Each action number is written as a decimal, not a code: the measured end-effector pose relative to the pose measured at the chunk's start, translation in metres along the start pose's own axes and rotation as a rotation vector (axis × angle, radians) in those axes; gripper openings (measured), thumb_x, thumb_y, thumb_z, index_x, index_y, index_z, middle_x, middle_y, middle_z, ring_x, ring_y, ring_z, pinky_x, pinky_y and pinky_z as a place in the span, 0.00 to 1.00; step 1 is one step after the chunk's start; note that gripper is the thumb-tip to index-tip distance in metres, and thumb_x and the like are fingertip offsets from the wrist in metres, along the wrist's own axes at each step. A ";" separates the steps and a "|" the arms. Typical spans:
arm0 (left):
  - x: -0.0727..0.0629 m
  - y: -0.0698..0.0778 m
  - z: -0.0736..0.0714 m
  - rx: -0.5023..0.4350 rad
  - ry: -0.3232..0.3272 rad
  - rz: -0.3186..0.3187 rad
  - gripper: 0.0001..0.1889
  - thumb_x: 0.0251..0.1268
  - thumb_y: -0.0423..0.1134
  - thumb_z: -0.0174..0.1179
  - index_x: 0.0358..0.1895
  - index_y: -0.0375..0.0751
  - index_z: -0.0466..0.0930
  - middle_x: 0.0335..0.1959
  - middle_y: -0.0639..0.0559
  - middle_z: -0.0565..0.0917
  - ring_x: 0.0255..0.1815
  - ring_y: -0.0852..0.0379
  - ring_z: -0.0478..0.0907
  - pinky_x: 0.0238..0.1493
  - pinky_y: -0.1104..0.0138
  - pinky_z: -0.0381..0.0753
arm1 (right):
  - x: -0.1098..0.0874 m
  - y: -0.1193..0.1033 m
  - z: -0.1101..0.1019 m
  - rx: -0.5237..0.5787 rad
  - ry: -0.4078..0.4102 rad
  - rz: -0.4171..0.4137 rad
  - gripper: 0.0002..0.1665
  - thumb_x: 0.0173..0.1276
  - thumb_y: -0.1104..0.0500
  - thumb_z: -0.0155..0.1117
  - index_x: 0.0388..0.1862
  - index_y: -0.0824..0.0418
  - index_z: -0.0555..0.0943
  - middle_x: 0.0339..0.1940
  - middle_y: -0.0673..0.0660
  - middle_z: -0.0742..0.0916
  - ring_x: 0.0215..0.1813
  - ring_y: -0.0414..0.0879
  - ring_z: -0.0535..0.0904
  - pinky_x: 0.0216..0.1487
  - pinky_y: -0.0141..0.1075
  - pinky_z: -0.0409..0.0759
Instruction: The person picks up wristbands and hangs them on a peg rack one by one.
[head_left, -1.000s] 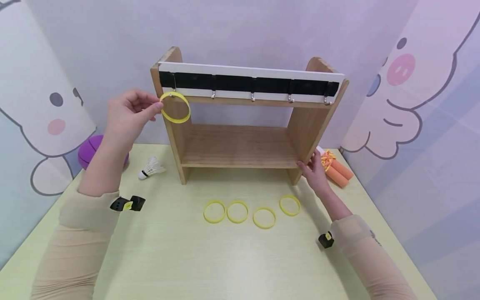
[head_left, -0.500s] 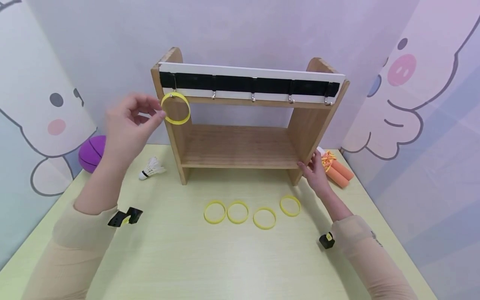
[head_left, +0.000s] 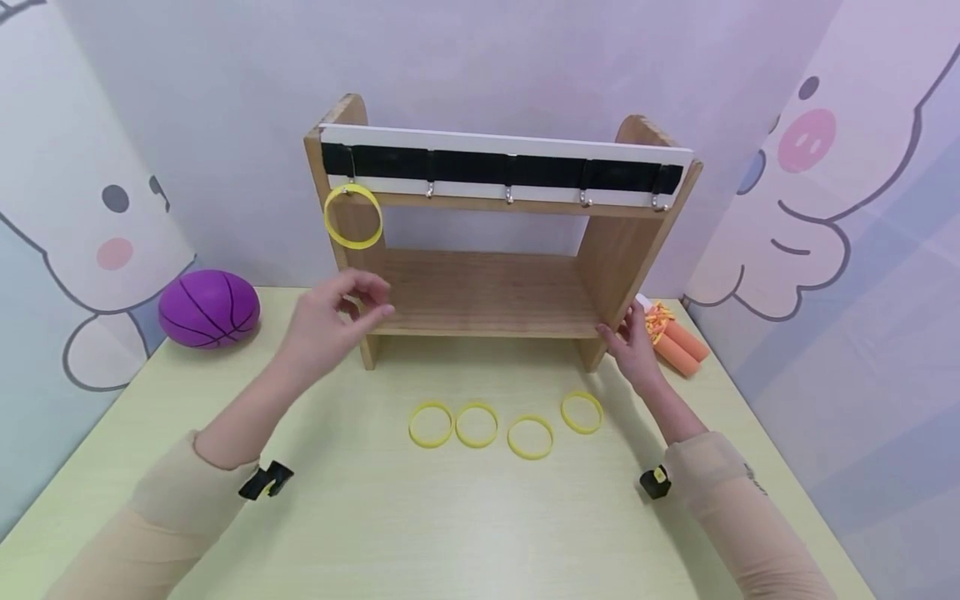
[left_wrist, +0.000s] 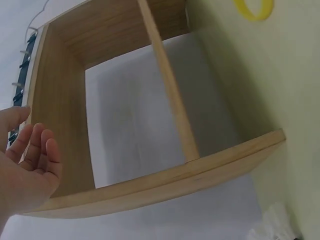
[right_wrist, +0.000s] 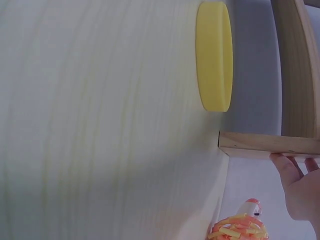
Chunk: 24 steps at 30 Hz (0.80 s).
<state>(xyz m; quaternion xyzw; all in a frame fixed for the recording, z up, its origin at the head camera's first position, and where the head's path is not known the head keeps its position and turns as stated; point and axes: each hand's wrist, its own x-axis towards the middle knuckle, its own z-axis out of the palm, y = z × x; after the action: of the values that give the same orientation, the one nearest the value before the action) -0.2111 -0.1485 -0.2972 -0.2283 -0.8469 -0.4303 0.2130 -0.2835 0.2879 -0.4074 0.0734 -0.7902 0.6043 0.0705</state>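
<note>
A yellow ring (head_left: pixel 356 245) hangs from the leftmost hook of the hook strip (head_left: pixel 468 168) across the top of a wooden shelf (head_left: pixel 480 287). My left hand (head_left: pixel 326 321), empty and with fingers loosely bent, hovers below that ring, before the shelf's left side. In the left wrist view the left hand (left_wrist: pixel 30 165) shows its thumb apart from the fingers. My right hand (head_left: pixel 633 354) touches the outer side of the shelf's right panel. In the right wrist view the right hand (right_wrist: pixel 302 192) rests its fingertips there. Several more yellow rings (head_left: pixel 531 456) lie flat before the shelf.
A purple ball (head_left: pixel 210 308) sits at the back left of the table (head_left: pixel 450 525). Orange handles with a beaded cord (head_left: pixel 675 346) lie behind my right hand. A shuttlecock (left_wrist: pixel 275 225) is partly visible in the left wrist view. Printed walls enclose the table.
My left hand has let go of the yellow ring, now hanging on the hook, and has moved down and to the right. The right hand stays against the shelf.
</note>
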 end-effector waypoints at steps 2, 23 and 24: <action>-0.006 -0.004 0.010 0.006 -0.039 -0.007 0.11 0.58 0.35 0.66 0.43 0.38 0.79 0.38 0.49 0.83 0.36 0.61 0.76 0.34 0.74 0.75 | -0.002 -0.005 0.001 0.002 -0.007 0.004 0.42 0.70 0.59 0.56 0.73 0.40 0.46 0.76 0.63 0.53 0.72 0.65 0.55 0.59 0.62 0.67; -0.043 -0.097 0.096 0.035 -0.561 -0.019 0.13 0.54 0.37 0.69 0.43 0.37 0.81 0.36 0.51 0.84 0.38 0.57 0.78 0.43 0.62 0.80 | -0.007 -0.017 0.003 0.001 -0.019 -0.002 0.41 0.71 0.61 0.55 0.73 0.43 0.46 0.75 0.65 0.53 0.72 0.66 0.55 0.59 0.63 0.66; -0.043 -0.099 0.098 0.041 -0.573 -0.005 0.13 0.54 0.37 0.69 0.42 0.38 0.82 0.35 0.52 0.83 0.37 0.59 0.78 0.42 0.64 0.80 | -0.007 -0.017 0.003 0.002 -0.019 -0.002 0.41 0.71 0.61 0.55 0.73 0.43 0.45 0.75 0.65 0.53 0.72 0.66 0.55 0.59 0.63 0.66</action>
<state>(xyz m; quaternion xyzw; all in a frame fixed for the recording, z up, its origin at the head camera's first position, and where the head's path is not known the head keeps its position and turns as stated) -0.2490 -0.1285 -0.4368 -0.3343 -0.8817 -0.3316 -0.0315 -0.2728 0.2804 -0.3937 0.0799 -0.7901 0.6043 0.0637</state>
